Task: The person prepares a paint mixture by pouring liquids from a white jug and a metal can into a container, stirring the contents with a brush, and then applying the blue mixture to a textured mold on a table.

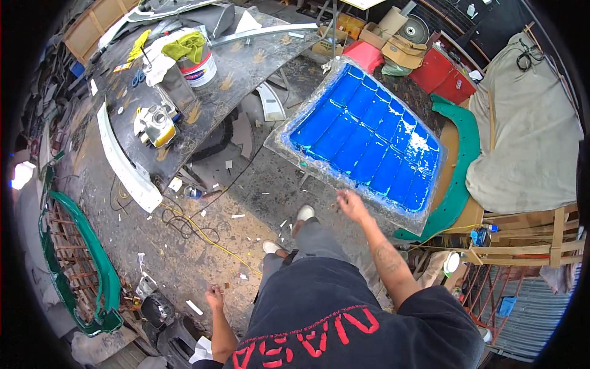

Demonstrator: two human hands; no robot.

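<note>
My right hand (351,206) is held out in front of me, its fingers loosely bent and apart, with nothing seen in it. It is nearest to the close edge of a large mould (369,132) with a glossy blue, ribbed inner face and a rough grey rim. White flakes and patches lie on the blue face, mostly toward its right side. Whether my fingers touch the rim I cannot tell; they appear just short of it. My left hand (214,297) hangs low at my left side above the littered floor, fingers slightly curled, with no object visible in it.
A dark worktable (230,83) on the left bears a white bucket (200,71), yellow gloves and a curved white part (126,160). A yellow cord (212,241) crosses the floor near my feet. Green curved parts (464,166) stand beyond the mould and at far left.
</note>
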